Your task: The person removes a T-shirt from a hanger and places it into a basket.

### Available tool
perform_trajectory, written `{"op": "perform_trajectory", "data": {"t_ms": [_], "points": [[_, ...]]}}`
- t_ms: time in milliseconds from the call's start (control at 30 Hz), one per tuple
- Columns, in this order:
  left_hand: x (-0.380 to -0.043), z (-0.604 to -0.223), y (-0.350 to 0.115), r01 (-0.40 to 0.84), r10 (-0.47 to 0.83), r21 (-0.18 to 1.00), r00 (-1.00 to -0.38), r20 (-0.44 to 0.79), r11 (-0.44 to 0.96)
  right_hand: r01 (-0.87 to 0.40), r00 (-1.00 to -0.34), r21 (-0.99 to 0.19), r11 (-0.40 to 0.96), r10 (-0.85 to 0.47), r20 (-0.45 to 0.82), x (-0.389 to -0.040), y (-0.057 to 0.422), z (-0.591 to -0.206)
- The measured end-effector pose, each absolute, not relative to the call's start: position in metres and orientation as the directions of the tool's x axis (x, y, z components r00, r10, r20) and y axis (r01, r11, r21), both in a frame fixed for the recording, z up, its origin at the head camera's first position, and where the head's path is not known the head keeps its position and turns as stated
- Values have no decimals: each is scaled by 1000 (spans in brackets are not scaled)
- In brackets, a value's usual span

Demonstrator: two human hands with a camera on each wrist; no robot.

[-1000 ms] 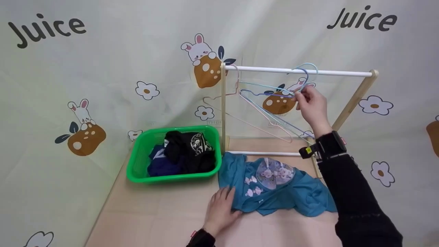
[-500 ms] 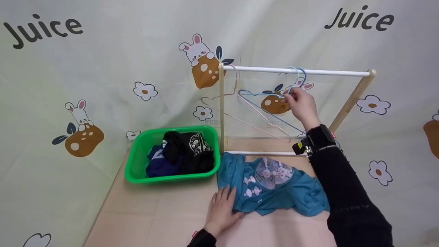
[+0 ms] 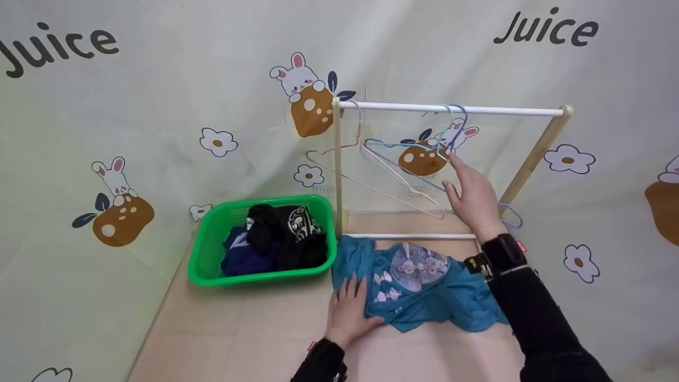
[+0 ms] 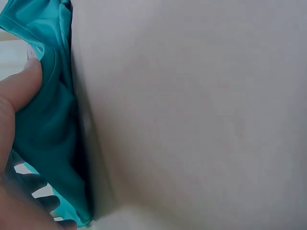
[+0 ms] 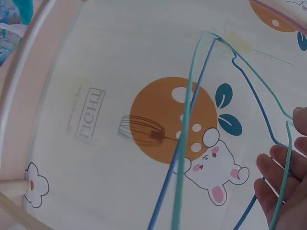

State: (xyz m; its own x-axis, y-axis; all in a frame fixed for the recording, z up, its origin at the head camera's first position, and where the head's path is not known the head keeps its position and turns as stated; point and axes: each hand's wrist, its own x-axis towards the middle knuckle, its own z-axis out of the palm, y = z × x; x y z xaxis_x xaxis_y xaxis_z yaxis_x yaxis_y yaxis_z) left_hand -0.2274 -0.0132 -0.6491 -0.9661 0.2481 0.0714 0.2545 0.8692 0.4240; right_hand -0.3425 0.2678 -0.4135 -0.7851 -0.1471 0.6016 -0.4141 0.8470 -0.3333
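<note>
A teal shirt (image 3: 456, 297) with a printed round picture lies spread on the table in front of the rack. On its left edge rests my left hand (image 3: 350, 313), fingers straight; in the left wrist view the thumb touches the fabric. A mint hanger (image 5: 179, 191) and a blue hanger (image 5: 164, 191) hang close together from the rack's white top bar (image 3: 509, 111). My right hand (image 3: 472, 196) is beside their necks, index finger extended to them and thumb apart. In the right wrist view the mint wire passes in front of its loosely bent fingers.
A pink hanger (image 3: 359, 119) hangs at the left end of the rack, near its wooden left post (image 3: 338, 175). Left of the shirt stands a green basket (image 3: 199, 249) with dark clothes (image 3: 265, 233) inside. A printed curtain (image 3: 212, 79) hangs behind everything.
The mint and blue hangers have slid left along the bar. My right hand has loosened its pinch at their necks and lowered slightly. The left hand stays on the shirt.
</note>
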Motion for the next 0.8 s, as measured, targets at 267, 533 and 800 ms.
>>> {"op": "perform_trajectory", "data": {"t_ms": [267, 533, 800], "points": [[-236, -651, -9, 201, 208, 428, -978, 32, 881, -428, -723, -249, 869, -164, 671, -313, 280, -456], [-238, -657, -7, 173, 196, 336, -980, -37, 926, -447, -655, -261, 856, -115, 747, -281, 292, -509], [-238, -655, -4, 153, 166, 283, -986, -21, 947, -450, -678, -269, 852, -130, 724, -260, 298, -556]]}}
